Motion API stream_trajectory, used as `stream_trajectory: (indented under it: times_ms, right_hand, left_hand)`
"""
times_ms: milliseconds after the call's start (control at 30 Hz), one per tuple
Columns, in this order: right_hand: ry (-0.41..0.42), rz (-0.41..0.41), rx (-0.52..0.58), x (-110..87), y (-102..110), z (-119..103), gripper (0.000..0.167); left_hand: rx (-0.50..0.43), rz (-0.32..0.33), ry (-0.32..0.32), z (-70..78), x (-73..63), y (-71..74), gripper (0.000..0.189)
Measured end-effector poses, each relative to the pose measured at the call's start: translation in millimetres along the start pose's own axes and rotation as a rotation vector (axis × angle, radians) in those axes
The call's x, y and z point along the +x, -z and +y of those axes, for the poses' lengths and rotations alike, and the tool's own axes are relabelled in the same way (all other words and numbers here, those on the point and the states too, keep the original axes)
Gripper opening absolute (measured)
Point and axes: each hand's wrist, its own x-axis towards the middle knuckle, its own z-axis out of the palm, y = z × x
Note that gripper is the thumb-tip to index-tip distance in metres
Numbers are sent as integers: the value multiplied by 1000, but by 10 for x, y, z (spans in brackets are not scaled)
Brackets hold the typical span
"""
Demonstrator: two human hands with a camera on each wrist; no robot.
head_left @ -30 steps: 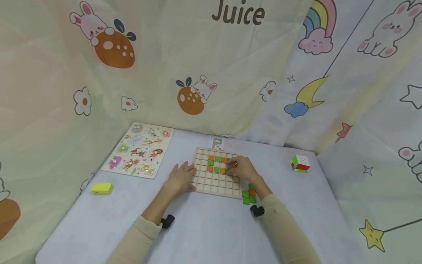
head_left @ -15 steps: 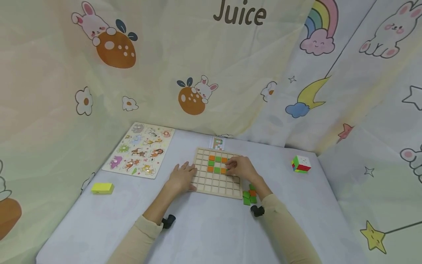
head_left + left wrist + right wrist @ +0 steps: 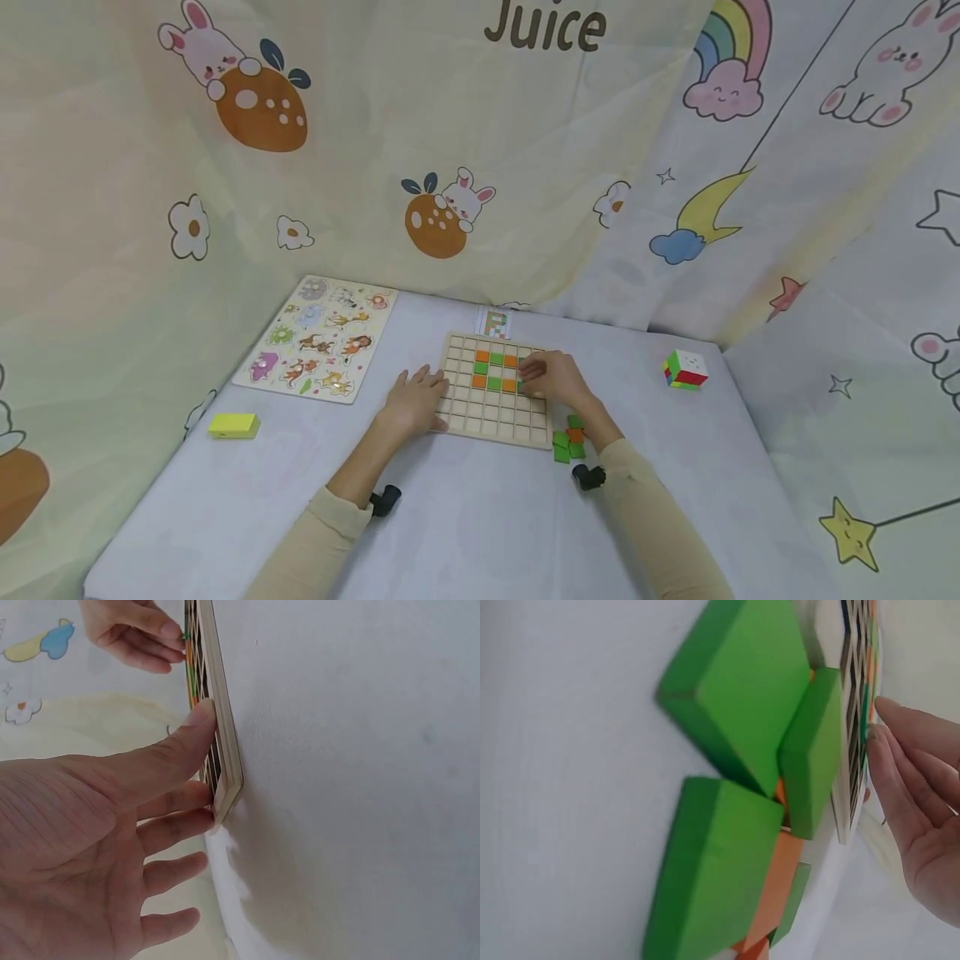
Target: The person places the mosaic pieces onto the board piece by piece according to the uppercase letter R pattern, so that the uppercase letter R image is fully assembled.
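A wooden grid board (image 3: pixel 491 412) bears orange and green square tiles set in a ring near its upper right. In the head view my left hand (image 3: pixel 410 406) rests at the board's left edge; its fingers look spread in the left wrist view, with the thumb over the rim. My right hand (image 3: pixel 557 379) is over the board's right side. In the right wrist view its thumb and forefinger tips stand slightly apart, right at a dark green tile (image 3: pixel 865 712) on the grid. Several loose green tiles (image 3: pixel 561 453) and an orange tile (image 3: pixel 575 436) lie beside the board's lower right corner.
A small printed pattern card (image 3: pixel 495 322) lies behind the board. An animal puzzle board (image 3: pixel 318 340) is at the back left, with a yellow block (image 3: pixel 234 426) in front of it. A colourful puzzle cube (image 3: pixel 684 370) stands at the right.
The right hand has shifted slightly to the right, showing more of the green tile at the ring's lower right. The left hand has stayed at the board's edge.
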Motion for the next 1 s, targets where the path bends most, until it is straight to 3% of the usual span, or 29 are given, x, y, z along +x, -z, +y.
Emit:
stream_trajectory:
  times_ms: [267, 633, 1000]
  right_hand:
    - [-24, 26, 52, -121, 90, -4, 34]
    - [-29, 73, -45, -392, 275, 119, 29]
    - [-132, -1, -121, -665, 405, 176, 31]
  left_hand:
    - [-8, -3, -1, -3, -1, -7, 86]
    - [-19, -6, -4, -1, -23, 23, 85]
    - [-27, 1, -2, 12, -26, 17, 84]
